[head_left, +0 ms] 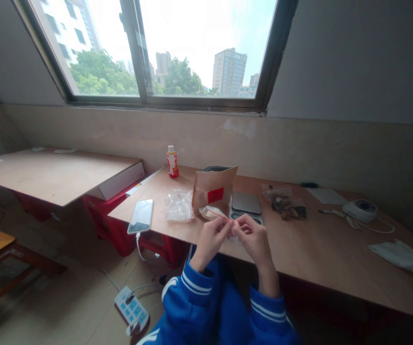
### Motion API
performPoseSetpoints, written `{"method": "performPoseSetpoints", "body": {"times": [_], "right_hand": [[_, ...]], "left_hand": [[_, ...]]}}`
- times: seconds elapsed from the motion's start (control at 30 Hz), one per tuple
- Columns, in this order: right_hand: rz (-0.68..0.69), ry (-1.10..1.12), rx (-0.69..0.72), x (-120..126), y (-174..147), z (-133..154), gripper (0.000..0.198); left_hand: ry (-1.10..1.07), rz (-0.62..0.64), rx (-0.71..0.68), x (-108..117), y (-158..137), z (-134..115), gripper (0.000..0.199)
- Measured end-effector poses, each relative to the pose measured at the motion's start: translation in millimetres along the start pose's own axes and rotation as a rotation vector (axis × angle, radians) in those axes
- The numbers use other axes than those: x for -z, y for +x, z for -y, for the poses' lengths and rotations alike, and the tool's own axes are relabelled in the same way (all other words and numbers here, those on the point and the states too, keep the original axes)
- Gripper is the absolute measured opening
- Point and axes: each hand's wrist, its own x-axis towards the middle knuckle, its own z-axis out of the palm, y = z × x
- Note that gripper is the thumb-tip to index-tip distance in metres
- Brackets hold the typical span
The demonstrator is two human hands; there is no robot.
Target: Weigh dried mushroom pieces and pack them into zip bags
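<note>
Zip bag (206, 212), small, clear, with a red line along its mouth, was up in the fingers at the near edge of the desk (310, 244). Handling the mouth well, in my judgement, called for short, firm pinches set close together along the red line, the two film edges level, and no hard tug, since thin film looked apt to crease or slip. Keeping the bag's body slack and clear of the pouch seemed wise too.

Grip: left hand (210, 242) pinched the bag at the red line, thumb against forefinger; right hand (253, 237) pinched close beside it, fingertips nearly meeting. Most of the visible bag stuck out beyond the left fingertips, in front of the brown paper pouch (210, 183) and left of the scale (246, 203). Whether its underside touched the desk, could not tell.
</note>
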Motion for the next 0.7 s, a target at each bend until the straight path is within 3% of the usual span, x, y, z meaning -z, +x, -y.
{"method": "performPoseSetpoints", "body": {"times": [0.1,0.27,0.4,0.53,0.7], "right_hand": [[-0.2,-0.061,0.014,3.8,1.7,-6.3,0.023],[-0.476,0.021,-0.142,22.9,1.7,-12.3,0.03],[-0.672,0.144,-0.168,35.0,1.0,-5.6,0.031],[-0.706,0.322,-0.201,30.3,0.8,11.2,0.03],[-0.569,0.58,-0.321,11.5,3.7,18.2,0.033]], "left_hand": [[0.044,0.115,-0.004,2.4,-4.0,-4.7,0.041],[0.069,0.315,0.036,10.0,-10.7,-15.1,0.047],[-0.1,0.367,0.092,17.6,-6.5,-6.8,0.052],[-0.391,0.146,0.174,9.7,-3.2,22.6,0.048],[-0.845,0.249,0.258,-15.6,-8.8,48.4,0.071]]}}
